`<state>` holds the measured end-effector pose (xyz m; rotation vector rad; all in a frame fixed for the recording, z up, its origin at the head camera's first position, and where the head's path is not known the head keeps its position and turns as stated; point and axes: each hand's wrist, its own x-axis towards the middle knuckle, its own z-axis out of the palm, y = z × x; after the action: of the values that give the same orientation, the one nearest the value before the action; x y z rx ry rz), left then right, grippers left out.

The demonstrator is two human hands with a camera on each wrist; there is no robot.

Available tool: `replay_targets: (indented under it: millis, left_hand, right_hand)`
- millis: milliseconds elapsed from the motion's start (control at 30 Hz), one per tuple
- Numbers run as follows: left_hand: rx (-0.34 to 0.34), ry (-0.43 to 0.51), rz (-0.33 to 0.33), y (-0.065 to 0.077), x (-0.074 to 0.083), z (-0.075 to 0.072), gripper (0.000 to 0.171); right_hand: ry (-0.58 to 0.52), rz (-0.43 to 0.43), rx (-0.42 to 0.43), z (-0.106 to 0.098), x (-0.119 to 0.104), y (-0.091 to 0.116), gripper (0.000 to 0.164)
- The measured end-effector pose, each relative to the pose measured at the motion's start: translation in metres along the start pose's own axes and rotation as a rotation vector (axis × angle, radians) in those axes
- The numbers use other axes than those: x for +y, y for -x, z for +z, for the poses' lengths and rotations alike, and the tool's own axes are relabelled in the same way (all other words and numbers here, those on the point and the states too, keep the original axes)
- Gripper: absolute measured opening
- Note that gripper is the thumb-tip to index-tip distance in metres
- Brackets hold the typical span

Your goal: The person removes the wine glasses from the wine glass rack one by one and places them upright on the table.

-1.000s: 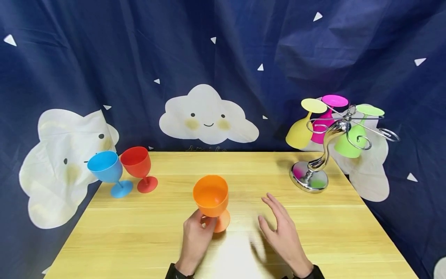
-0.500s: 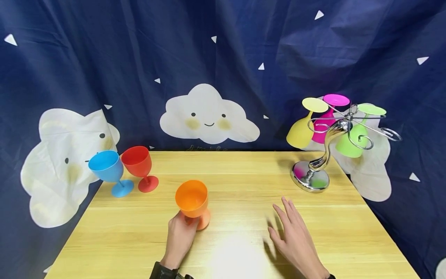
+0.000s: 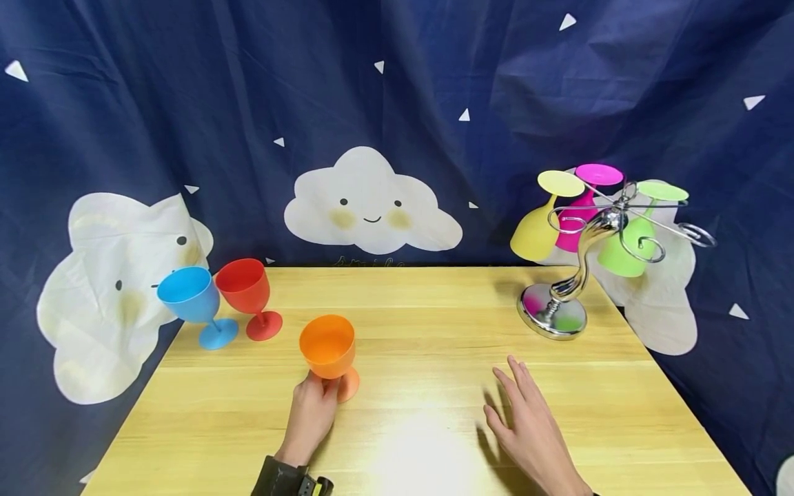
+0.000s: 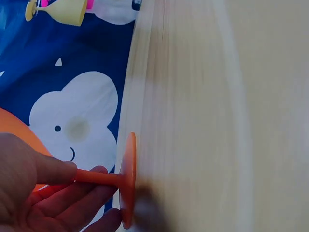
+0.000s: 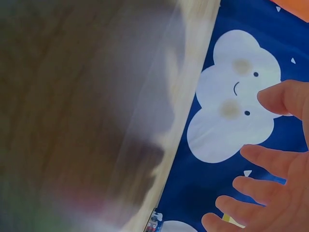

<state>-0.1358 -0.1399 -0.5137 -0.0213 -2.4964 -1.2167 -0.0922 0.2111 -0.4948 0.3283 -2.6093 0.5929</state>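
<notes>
My left hand (image 3: pixel 310 415) pinches the stem of an orange goblet (image 3: pixel 329 348), which stays upright with its bowl facing up. In the left wrist view, thumb and fingers close round the thin stem (image 4: pixel 96 177), just above the round foot (image 4: pixel 128 179). Whether that foot touches the table cannot be told. My right hand (image 3: pixel 530 430) hovers over the right half of the table, fingers spread and holding nothing. Behind the orange goblet to the left stand a red goblet (image 3: pixel 245 288) and a blue goblet (image 3: pixel 189 296), both upright.
A chrome goblet rack (image 3: pixel 579 262) stands at the back right. Yellow (image 3: pixel 536 231), magenta (image 3: pixel 578 220) and green (image 3: pixel 625 249) goblets hang upside down from its wire loops. Behind the wooden table (image 3: pixel 422 310) hangs a dark blue curtain (image 3: pixel 384 41) with clouds.
The orange goblet has moved left with my left hand, towards the red and blue goblets. My right hand has drifted right, away from it, fingers still spread.
</notes>
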Motion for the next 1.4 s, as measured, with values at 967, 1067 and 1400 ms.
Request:
replay_targets:
  millis: [967, 1067, 1400]
  left_hand:
    - [-0.077, -0.048, -0.039, -0.109, -0.06, -0.014, 0.018]
    - [-0.094, -0.05, -0.074, -0.115, -0.064, -0.018, 0.019]
    - [-0.089, -0.077, -0.111, -0.124, -0.07, -0.023, 0.021]
  right_hand:
    - [-0.061, 0.064, -0.03, 0.001, -0.002, 0.002, 0.053]
    - [-0.066, 0.065, -0.036, 0.001, -0.002, 0.002, 0.052]
    - [-0.066, 0.058, -0.036, 0.001, -0.002, 0.001, 0.049]
